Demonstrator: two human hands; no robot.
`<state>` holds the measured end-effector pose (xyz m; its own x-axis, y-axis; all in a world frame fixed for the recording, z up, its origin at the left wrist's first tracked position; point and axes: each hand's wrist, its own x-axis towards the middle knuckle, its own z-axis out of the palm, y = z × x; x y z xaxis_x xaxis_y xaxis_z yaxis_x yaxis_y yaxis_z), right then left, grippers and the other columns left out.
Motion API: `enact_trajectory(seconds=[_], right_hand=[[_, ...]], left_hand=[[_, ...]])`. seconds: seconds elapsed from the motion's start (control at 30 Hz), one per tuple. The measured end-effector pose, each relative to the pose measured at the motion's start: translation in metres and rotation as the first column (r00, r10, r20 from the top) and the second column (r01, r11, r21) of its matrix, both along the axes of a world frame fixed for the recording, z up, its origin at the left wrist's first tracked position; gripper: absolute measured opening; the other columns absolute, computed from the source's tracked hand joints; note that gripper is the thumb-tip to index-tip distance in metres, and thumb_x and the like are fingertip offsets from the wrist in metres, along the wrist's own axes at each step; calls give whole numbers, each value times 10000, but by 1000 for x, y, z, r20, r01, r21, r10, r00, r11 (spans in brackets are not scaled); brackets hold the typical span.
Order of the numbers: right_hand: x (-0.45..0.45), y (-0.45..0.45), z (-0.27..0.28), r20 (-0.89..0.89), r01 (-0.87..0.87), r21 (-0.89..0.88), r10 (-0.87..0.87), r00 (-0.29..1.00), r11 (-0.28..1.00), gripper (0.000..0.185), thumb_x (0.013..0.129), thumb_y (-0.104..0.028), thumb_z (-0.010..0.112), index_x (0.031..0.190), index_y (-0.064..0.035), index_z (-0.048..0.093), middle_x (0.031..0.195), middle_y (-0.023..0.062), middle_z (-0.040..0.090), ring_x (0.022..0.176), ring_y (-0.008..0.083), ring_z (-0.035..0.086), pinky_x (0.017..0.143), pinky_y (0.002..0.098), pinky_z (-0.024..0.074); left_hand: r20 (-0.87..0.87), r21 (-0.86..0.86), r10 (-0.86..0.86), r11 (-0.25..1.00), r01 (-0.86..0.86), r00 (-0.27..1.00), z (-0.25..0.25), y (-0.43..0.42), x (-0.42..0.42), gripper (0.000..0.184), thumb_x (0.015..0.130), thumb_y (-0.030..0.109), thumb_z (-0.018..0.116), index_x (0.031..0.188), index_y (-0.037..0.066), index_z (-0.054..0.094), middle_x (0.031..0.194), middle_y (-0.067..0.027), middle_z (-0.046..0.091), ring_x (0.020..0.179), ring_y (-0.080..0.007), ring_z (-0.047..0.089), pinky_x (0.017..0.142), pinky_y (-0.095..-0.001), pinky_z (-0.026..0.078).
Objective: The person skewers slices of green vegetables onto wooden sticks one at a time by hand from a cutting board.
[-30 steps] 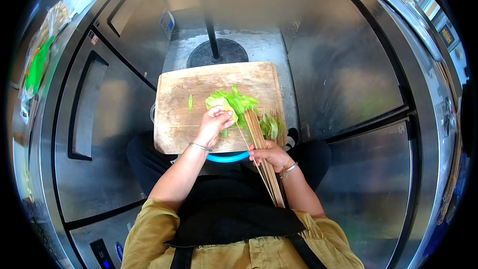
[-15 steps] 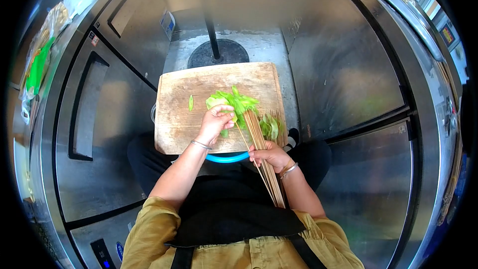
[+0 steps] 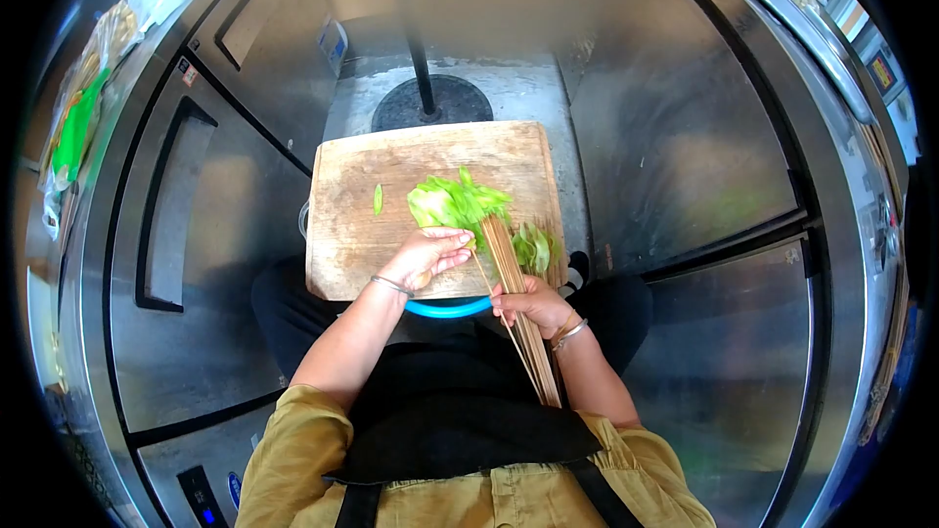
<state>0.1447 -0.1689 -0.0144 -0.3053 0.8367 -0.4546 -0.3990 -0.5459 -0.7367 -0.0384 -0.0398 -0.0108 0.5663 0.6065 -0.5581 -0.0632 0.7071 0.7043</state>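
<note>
The wooden cutting board (image 3: pixel 354 244) carries a central pile of green vegetable slices (image 3: pixel 452 199), one separate slice (image 3: pixel 379 199) to the left, and leafy greens (image 3: pixel 533 248) at right.

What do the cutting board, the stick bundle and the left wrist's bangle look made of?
Cutting board: likely wood, worn matte; tan with darker blotches.
Stick bundle: bamboo or wood, can't tell which; tan, thin, seemingly unpainted.
Bangle: probably metal, smooth; silvery sheen.

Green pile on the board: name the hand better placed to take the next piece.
Probably the left hand: its fingers are beside the green pile, at the tip of one thin stick, while the right hand is busy gripping the stick bundle.
</note>
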Motion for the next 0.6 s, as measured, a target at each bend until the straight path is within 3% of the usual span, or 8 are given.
enact_trajectory(seconds=[0.07,0.23,0.6], right_hand=[[0,0,0,-1,0,2,0,1000,1000,113,744,-73,645,819,-42,565,668,37,576,512,79,508,484,205,431],[0,0,0,-8,5,-2,-5,1000,1000,109,746,-76,641,817,-41,566,666,34,572,507,77,504,481,205,428],[0,0,2,3,0,6,0,1000,1000,112,746,-83,647,811,-43,566,667,35,570,502,77,501,480,206,429]], left_hand=[[12,-10,-17,1000,17,1000,2,-1,2,206,839,75,545,1031,1,558,928,-95,605,877,-151,587,753,-241,505],[-51,149,164,977,-154,985,6,-1,6,248,848,54,519,1094,24,512,946,-97,602,834,-127,582,736,-249,509],[-101,329,124,941,-84,987,9,-3,7,159,834,65,548,980,14,586,919,-62,619,772,-95,582,694,-226,506]])
